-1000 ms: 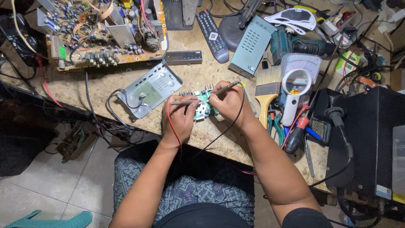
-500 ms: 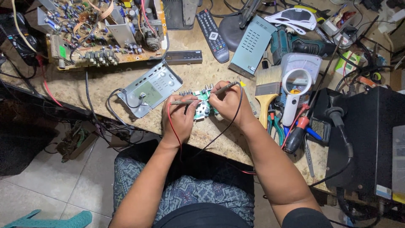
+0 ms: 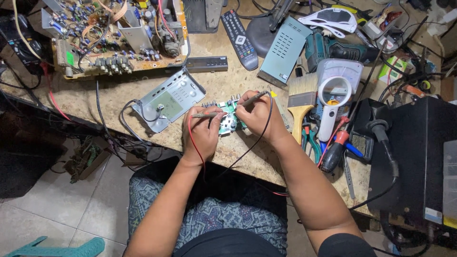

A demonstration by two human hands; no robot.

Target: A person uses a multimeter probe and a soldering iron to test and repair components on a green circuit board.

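Note:
A small green circuit board (image 3: 229, 122) lies on the speckled workbench (image 3: 143, 95) near its front edge. My left hand (image 3: 202, 133) grips a thin probe with a red lead (image 3: 204, 114), tip pointing right onto the board. My right hand (image 3: 259, 114) pinches a second probe with a black lead (image 3: 254, 98), angled down toward the same board. The red wire loops over my left wrist; the black wire (image 3: 266, 131) hangs off the bench edge past my right wrist. The board is partly hidden by both hands.
A grey metal panel (image 3: 167, 101) with a cable sits left of the board. A large populated circuit board (image 3: 114, 35), a remote control (image 3: 239, 31), a grey vented box (image 3: 281, 50), a paintbrush (image 3: 301, 102), a magnifier (image 3: 333, 95), screwdrivers (image 3: 333, 152) and a black box (image 3: 419, 157) crowd the bench.
Both hands stay on the small board; the probes shift only slightly.

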